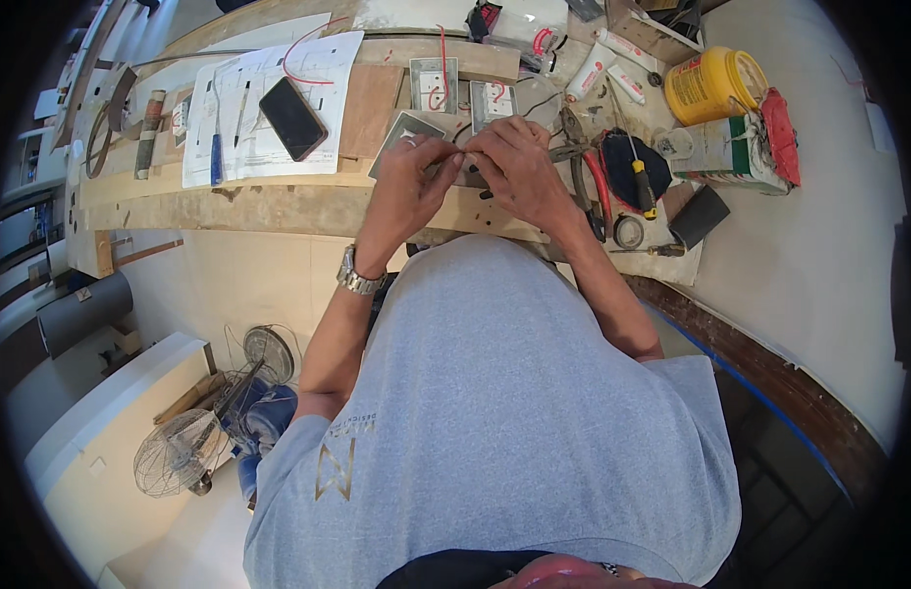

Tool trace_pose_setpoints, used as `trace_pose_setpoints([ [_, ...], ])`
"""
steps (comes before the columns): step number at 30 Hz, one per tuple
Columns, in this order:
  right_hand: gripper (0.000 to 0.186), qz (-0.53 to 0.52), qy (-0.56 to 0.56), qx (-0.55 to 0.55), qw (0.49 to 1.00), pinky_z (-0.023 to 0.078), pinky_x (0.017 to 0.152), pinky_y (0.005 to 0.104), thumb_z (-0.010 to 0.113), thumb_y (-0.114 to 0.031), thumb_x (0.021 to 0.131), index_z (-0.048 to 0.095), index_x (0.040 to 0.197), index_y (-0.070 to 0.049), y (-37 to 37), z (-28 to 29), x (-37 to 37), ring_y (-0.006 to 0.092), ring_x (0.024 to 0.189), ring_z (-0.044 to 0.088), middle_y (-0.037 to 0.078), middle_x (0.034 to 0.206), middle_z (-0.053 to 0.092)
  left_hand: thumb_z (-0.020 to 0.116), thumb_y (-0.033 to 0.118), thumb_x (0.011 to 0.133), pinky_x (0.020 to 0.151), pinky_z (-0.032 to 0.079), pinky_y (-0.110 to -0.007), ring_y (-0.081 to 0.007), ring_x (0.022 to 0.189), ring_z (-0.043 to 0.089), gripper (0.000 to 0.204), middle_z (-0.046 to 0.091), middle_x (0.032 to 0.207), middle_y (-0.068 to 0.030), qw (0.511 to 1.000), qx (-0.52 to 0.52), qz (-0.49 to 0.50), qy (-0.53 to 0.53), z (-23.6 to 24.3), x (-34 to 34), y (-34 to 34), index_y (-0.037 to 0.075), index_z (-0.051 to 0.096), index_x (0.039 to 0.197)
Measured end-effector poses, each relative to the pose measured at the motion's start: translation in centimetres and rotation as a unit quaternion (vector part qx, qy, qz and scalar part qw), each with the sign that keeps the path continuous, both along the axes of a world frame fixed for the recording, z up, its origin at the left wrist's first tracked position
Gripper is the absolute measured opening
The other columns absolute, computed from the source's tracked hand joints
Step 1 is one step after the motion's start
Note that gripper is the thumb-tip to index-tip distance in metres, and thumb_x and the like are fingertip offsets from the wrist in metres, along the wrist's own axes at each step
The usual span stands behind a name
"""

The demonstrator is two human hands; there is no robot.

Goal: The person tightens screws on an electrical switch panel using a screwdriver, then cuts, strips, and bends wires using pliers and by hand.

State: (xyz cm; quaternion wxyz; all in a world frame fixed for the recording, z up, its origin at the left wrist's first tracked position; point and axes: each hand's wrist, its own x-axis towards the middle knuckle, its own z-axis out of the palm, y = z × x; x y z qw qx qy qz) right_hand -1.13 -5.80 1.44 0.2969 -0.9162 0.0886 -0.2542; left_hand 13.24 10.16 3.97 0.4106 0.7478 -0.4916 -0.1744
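My left hand (414,184) and my right hand (522,175) meet fingertip to fingertip over the near edge of the workbench. Both are closed in a pinch, and whatever lies between the fingers is too small to make out. A grey electrical box (394,130) sits tilted beside my left hand, partly covered by it. Just beyond the hands, two more grey electrical boxes (419,95) (478,118) hold white fittings with red wire (443,61) coming out. To the right of my right hand lie red-handled pliers (603,184) and other hand tools.
Left on the bench (279,204) are paper drawings (339,83), a black phone (293,119) and a blue screwdriver (217,159). On the right are white tubes (590,73), a yellow tub (701,88), a yellow-and-black screwdriver (641,177) and a tape roll (629,232). Fans (183,452) stand below left.
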Motion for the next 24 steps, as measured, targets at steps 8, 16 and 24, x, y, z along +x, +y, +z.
trace_pose_setpoints([
  [8, 0.027, -0.092, -0.088, 0.038, 0.991, 0.045, 0.094, 0.051, 0.071, -0.017, 0.096, 0.068, 0.121, -0.007, 1.3, -0.8, -1.6, 0.0352, 0.107, 0.061, 0.015, 0.115, 0.064, 0.073, 0.013, 0.099, 0.066, 0.051, -0.035, -0.0226, 0.069, 0.065, 0.016, 0.07, 0.081, -0.016, 0.996, -0.008, 0.068, 0.051, -1.5, -1.4, 1.1, -0.003, 0.075, 0.102],
  [16, 0.047, -0.242, 0.179, 0.138, 0.944, 0.053, 0.084, 0.0561, 0.066, -0.029, 0.104, 0.056, 0.146, -0.01, 1.4, -1.7, -7.6, 0.0446, 0.101, 0.068, 0.024, 0.107, 0.068, 0.071, 0.016, 0.105, 0.066, 0.043, -0.024, -0.0044, 0.073, 0.052, 0.02, 0.067, 0.082, 0.002, 0.964, -0.059, 0.152, 0.211, -3.8, -0.1, 4.0, -0.004, 0.074, 0.104],
  [24, 0.058, -0.17, 0.347, 0.19, 0.902, 0.056, 0.084, 0.0538, 0.053, -0.051, 0.109, 0.051, 0.156, -0.017, 3.9, -1.0, -2.9, 0.0481, 0.093, 0.073, 0.027, 0.099, 0.075, 0.071, 0.018, 0.106, 0.061, 0.035, -0.023, -0.0027, 0.07, 0.046, 0.019, 0.06, 0.078, 0.0059, 0.963, -0.059, 0.106, 0.241, -4.4, -1.0, 3.5, -0.001, 0.074, 0.101],
])
